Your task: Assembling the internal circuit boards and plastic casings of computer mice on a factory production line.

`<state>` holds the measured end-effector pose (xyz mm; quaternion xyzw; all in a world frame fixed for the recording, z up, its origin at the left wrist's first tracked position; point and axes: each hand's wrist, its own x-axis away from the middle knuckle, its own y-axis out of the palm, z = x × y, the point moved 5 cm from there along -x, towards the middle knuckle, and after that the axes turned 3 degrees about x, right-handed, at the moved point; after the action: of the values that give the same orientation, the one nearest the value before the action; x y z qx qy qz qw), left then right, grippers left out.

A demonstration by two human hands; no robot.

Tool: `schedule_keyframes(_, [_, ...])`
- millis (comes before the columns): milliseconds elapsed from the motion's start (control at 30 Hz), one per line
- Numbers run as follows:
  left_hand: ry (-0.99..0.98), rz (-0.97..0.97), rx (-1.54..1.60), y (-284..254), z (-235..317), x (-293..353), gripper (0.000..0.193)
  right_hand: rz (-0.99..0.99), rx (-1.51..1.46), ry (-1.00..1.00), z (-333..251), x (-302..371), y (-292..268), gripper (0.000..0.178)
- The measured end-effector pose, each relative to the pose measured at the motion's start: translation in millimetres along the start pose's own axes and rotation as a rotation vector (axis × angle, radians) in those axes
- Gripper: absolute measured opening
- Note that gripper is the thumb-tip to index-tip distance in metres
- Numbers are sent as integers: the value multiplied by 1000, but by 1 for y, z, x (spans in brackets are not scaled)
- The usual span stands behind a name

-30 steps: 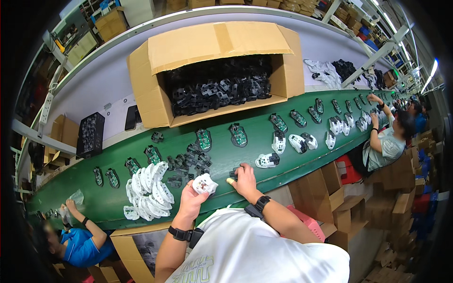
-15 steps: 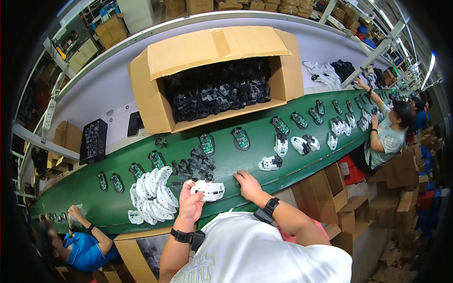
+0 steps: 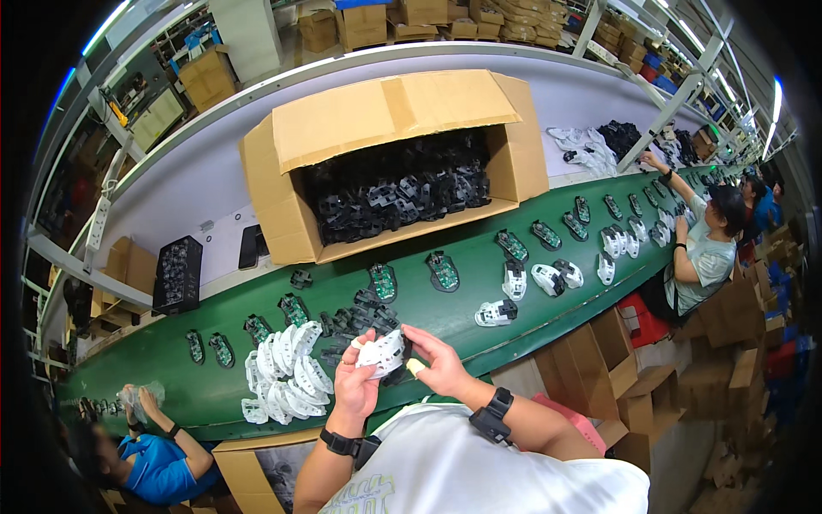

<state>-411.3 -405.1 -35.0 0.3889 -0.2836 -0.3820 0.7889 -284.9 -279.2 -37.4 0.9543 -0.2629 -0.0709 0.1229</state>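
Observation:
My left hand point(image 3: 354, 387) grips a white plastic mouse shell point(image 3: 382, 356) above the belt's near edge. At the shell's right end, my right hand point(image 3: 442, 370) pinches a small black plastic part point(image 3: 407, 346), partly hidden by the fingers. Pale finger covers show on both hands. Left of my hands lies a heap of curved white shells point(image 3: 287, 377). Just beyond them is a pile of black plastic parts point(image 3: 360, 315). Black mouse bases with green circuit boards point(image 3: 383, 281) stand in a row along the belt. Several white shells with black parts fitted point(image 3: 496, 313) lie to the right.
A big open cardboard box point(image 3: 394, 163) full of black parts stands behind the green belt point(image 3: 454, 334). A black tray point(image 3: 177, 274) and a phone point(image 3: 249, 248) are at the left. Co-workers sit at the right point(image 3: 709, 236) and far left point(image 3: 163, 463).
My right hand has come from the belt to the white shell and now holds a black part against it. The shell has turned in my left hand. The whole view has shifted slightly.

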Motion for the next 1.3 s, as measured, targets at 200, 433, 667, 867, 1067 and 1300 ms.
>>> schedule_keyframes(200, [-18, -85, -38, 8, 4, 11, 56, 68, 287, 11, -1, 3, 9, 65])
schedule_keyframes(433, [31, -216, -245, 17, 14, 14, 54, -121, -223, 336, -4, 5, 26, 60])
schedule_keyframes(667, [-110, -271, -228, 40, 22, 25, 64, -59, -124, 303, -8, 13, 28, 42])
schedule_keyframes(867, [-45, -335, -380, 55, 30, 29, 63, -35, -130, 304, -29, 19, 32, 40])
schedule_keyframes(1067, [728, -384, -1452, 72, 40, 14, 29, 63, 893, -223, -59, 21, 39, 48])
schedule_keyframes(1300, [615, -297, -1164, 49, 43, 17, 7, -14, 563, -206, -64, 26, 40, 26])
